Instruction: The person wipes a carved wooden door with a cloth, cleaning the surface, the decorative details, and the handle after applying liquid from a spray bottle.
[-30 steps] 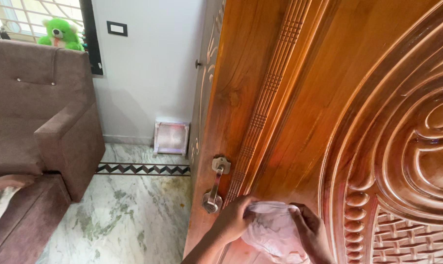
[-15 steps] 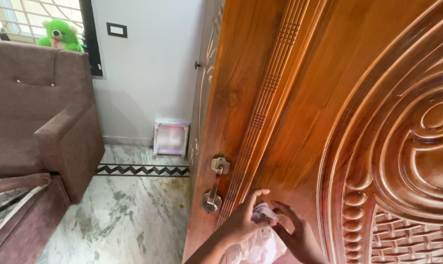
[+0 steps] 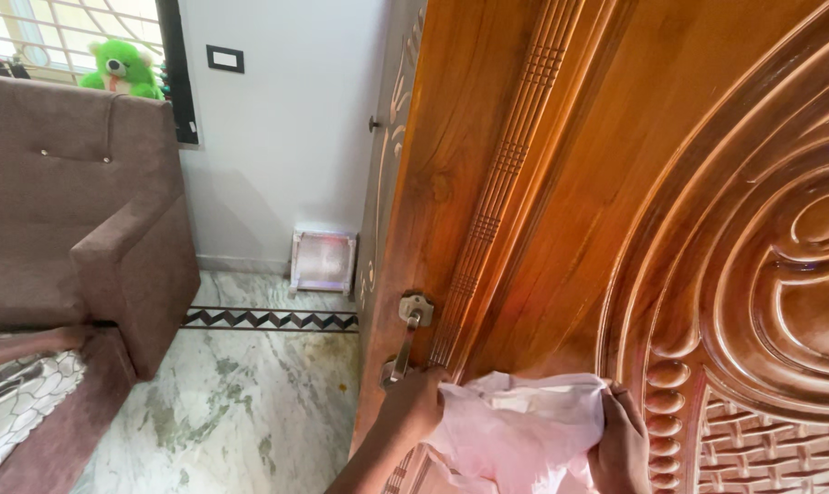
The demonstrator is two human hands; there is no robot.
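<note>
Both hands grip one pale pink cloth [image 3: 524,425] stretched flat against the carved wooden door [image 3: 570,183]: the left hand [image 3: 412,402] pinches its edge at 9 o'clock, the right hand [image 3: 623,439] at 3 o'clock. By my judgement, wiping has reached only the low panel. The metal handle [image 3: 407,338] at 10 o'clock and the carving above seem untouched.

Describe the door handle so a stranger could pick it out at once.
Find the big carved wooden door and follow its left edge down. The door handle is a slim silver lever hanging there, just above the left hand and white cloth: the only metal on that wood.
</note>
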